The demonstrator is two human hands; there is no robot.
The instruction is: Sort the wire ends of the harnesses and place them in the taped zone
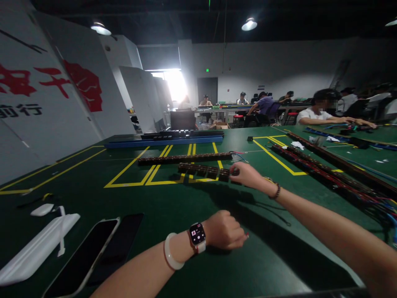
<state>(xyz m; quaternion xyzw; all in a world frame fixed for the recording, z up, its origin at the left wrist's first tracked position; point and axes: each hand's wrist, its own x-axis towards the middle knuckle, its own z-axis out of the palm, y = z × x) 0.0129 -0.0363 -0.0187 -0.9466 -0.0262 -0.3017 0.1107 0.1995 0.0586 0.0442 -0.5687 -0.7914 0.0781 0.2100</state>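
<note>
My right hand (246,174) reaches forward and pinches the near right end of a dark segmented strip (201,170). The strip stretches leftward above or on the green tabletop; I cannot tell whether its far end touches. A thin dark cable with a small loop at its tip (288,224) lies below my right wrist. Lower in the view, my left hand (225,230) is curled into a loose fist near the table, with nothing visible in its fingers. Beyond the held strip lies a second long dark strip (186,158) with red and blue wires at its right end.
Phones (83,256), a white case (40,244) and a small white piece (42,210) lie at the left. Blue and black rails (164,140) are at the back. Wired strips (325,176) run along the right. Co-workers sit beyond, one at the right (322,114).
</note>
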